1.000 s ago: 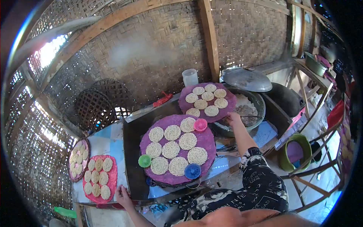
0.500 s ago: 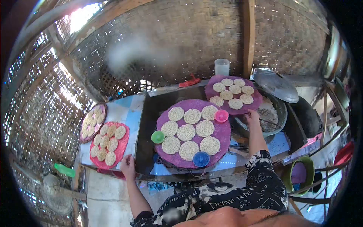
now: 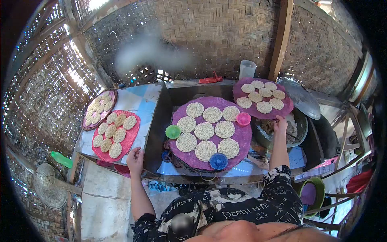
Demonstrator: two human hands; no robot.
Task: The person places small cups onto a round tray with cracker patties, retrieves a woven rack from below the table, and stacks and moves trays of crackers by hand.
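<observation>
Fingers of the left hand (image 3: 135,159), loosely curled and slightly apart, hang by the bench's (image 3: 139,99) front edge near the red mat (image 3: 129,139). Farther back, the right hand's (image 3: 281,124) fingers clamp the smaller purple mat's (image 3: 253,112) near edge; it carries pale cakes (image 3: 254,97) partly over the basin (image 3: 304,134).

Daylight glaring through gaps in left woven wall (image 3: 44,86); fisheye-bent edges, black corners; pale haze blurring back wall (image 3: 217,36).

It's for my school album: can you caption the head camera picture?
Right hand at the edge of a purple mat bearing nine pale round discs.
</observation>
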